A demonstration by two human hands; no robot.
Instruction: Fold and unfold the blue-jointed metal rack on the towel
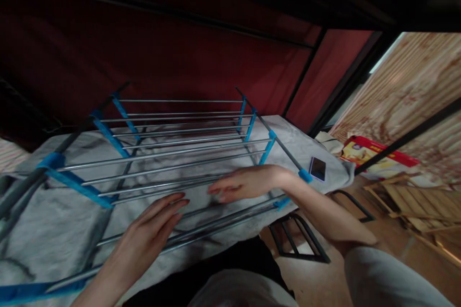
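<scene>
Fingers (226, 182) above grey cloth (39, 225), red wall (187, 60) behind

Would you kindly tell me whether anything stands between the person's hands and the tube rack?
Nothing visible does: the left hand and right hand are open over the near part of the tube rack, though contact is unclear. The phone lies outside the rack's right side.

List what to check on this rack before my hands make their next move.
1. Left hand open: ok, fingers extended.
2. Right hand open: ok, fingers apart from thumb.
3. Rack touched by either hand: cannot tell.
4. Blue joints fully seated: cannot tell.
5. Phone apart from rack: ok, but close beside it.
6. Cloth smooth: not ok, creased.
</scene>
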